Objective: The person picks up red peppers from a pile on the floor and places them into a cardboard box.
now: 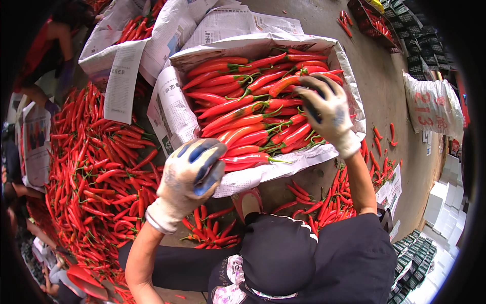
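A newspaper-lined box point(351, 91) stands before me, filled with rows of long red chili peppers point(243, 123) with green stems. My right hand point(330, 110), in a cream work glove with dark, worn fingers, is over the right side of the rows. Its fingers are spread and bent close above the peppers, and no pepper shows in its grip. At the box's near left corner is my left hand point(190, 176) in a matching glove. Its fingers curl inward beside the pepper tips, and whatever may be under them is hidden.
A large heap of loose chilies point(95, 182) covers the floor at left. A second newspaper-lined container point(91, 64) sits beyond it. Smaller chili piles point(338, 201) lie near my legs. Other people point(41, 57) work at the left edge. A white woven sack point(433, 104) and stacked crates stand at right.
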The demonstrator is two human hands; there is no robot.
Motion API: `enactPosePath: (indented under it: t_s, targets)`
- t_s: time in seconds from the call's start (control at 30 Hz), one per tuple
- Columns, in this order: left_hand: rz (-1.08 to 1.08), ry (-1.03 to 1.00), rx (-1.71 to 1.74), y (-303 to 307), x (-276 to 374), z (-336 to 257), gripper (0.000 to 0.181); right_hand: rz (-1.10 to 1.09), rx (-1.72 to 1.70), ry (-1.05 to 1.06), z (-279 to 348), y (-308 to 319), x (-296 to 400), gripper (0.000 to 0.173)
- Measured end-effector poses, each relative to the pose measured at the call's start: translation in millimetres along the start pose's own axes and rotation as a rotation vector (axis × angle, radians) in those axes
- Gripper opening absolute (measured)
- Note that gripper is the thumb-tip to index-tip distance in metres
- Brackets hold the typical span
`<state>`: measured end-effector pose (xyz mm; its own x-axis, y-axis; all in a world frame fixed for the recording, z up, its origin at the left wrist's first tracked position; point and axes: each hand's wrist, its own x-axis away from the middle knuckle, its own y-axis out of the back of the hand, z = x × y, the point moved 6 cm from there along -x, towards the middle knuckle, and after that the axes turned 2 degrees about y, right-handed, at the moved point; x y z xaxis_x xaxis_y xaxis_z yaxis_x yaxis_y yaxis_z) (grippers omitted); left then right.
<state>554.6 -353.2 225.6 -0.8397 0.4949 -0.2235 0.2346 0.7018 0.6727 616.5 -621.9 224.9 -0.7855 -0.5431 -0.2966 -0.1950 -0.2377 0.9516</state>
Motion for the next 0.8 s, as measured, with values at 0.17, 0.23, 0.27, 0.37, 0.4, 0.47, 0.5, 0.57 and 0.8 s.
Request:
enactPosePath:
  t_s: [0.17, 0.23, 0.27, 0.37, 0.4, 0.47, 0.5, 0.57, 0.8]
  targets:
    - [-0.070, -0.151, -0.245, -37.5, -43.8, -27.6, 0.045, 0.097, 0.273, 0.053, -6.4, -43.5, -24.9, 0.041]
    - [-0.098, -0.128, -0.387, -57.8, -60.1, -20.8, 0.053, 0.105, 0.281, 0.040, -3.7, -52.9, -30.7, 0.041]
    - [-0.098, -0.097, -0.455, -69.0, -65.0, -12.5, 0.054, 0.105, 0.282, 0.038, 0.6, -51.4, -36.8, 0.042]
    - [0.009, -0.007, -0.571, -107.7, -66.4, 7.3, 0.055, -0.024, 0.345, 0.023, 0.9, -32.0, -39.4, 0.038]
    - [0.060, 0.019, -0.596, -113.8, -66.4, 9.6, 0.056, -0.048, 0.322, -0.019, -3.7, -24.1, -37.7, 0.039]
    - [0.044, -0.002, -0.564, -117.0, -63.4, 11.5, 0.056, -0.105, 0.299, -0.095, -11.0, -8.4, -32.7, 0.045]
    - [0.037, -0.011, -0.552, -116.2, -62.3, 12.2, 0.056, -0.151, 0.273, -0.115, -12.6, -1.7, -29.7, 0.045]
    - [0.060, -0.002, -0.525, -116.6, -62.5, 14.5, 0.056, -0.186, 0.042, -0.097, -12.3, 11.7, -23.2, 0.044]
    - [-0.099, -0.116, -0.343, -75.6, -64.6, 7.1, 0.036, 0.267, -0.173, -0.071, 18.3, 5.6, 40.6, 0.050]
